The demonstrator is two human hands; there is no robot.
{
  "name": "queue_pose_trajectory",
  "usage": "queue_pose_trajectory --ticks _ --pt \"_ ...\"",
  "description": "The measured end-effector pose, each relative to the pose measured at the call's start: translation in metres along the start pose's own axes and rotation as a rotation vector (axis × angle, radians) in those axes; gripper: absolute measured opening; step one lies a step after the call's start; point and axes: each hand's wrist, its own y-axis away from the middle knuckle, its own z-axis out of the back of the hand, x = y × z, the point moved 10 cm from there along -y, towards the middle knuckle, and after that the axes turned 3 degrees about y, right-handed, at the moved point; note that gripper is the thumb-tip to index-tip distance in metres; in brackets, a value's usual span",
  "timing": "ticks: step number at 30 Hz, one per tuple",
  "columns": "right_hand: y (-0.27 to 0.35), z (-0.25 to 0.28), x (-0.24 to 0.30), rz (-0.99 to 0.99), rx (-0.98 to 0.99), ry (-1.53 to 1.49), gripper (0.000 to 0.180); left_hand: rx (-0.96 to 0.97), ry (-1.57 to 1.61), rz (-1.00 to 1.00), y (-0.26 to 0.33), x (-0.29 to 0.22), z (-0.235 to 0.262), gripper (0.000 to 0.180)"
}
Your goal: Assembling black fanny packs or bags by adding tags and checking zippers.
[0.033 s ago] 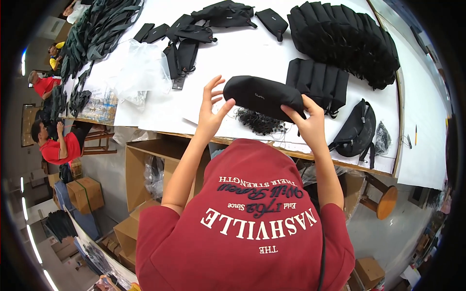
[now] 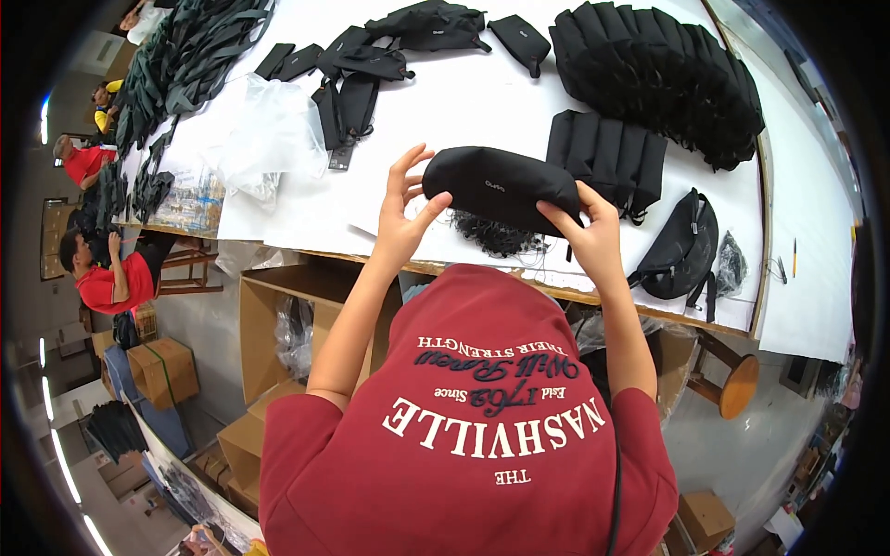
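A long, rounded black pouch [image 2: 501, 185] with a small pale logo is held above the near edge of the white table. My right hand [image 2: 589, 225] grips its right end, thumb across the front and fingers behind. At the other end, my left hand [image 2: 408, 204] has its thumb against the lower corner and its fingers curved round the tip. Below the pouch lies a tangle of thin black cords [image 2: 496, 239], partly hidden by it. To the right rests a black waist bag [image 2: 681, 250] with a strap, and just behind stands a short row of black pouches [image 2: 607, 157].
A long row of black bags [image 2: 649, 74] fills the back right. Loose black pouches [image 2: 426, 28] lie at the back, near a clear plastic bag [image 2: 269, 139]. Dark straps [image 2: 185, 65] are heaped far left. Cardboard boxes [image 2: 162, 371] and a wooden stool [image 2: 737, 385] stand below.
The pouch has shifted very slightly left, and its left end sits closer into my left hand. Otherwise both hands are nearly where they were.
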Motion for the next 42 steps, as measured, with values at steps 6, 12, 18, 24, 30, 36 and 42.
queue_pose_trajectory --ticks 6,12,18,24,30,36,42 --pt "0.007 -0.003 0.012 -0.050 -0.032 -0.306 0.029 0.042 -0.114 -0.231 0.007 -0.032 0.000 0.020" --pt "0.008 0.001 0.021 0.098 0.028 -0.088 0.016 0.054 -0.035 -0.138 0.020 -0.037 0.002 0.008" --pt "0.014 0.015 0.025 0.122 -0.048 -0.130 0.006 0.076 -0.016 -0.214 0.022 -0.046 0.007 0.006" --pt "0.014 0.013 0.034 0.133 -0.042 -0.064 0.003 0.097 -0.218 -0.269 0.020 -0.057 0.012 0.009" --pt "0.024 -0.006 0.046 0.248 0.057 0.039 0.004 0.264 -0.258 -0.201 0.032 -0.050 0.001 0.015" --pt "0.043 -0.019 -0.002 -0.003 0.166 -0.053 0.007 0.349 -0.415 -0.322 0.052 -0.057 -0.017 0.016" --pt "0.045 -0.027 0.002 -0.043 0.275 -0.036 0.016 0.370 -0.392 -0.281 0.056 -0.055 -0.020 0.014"
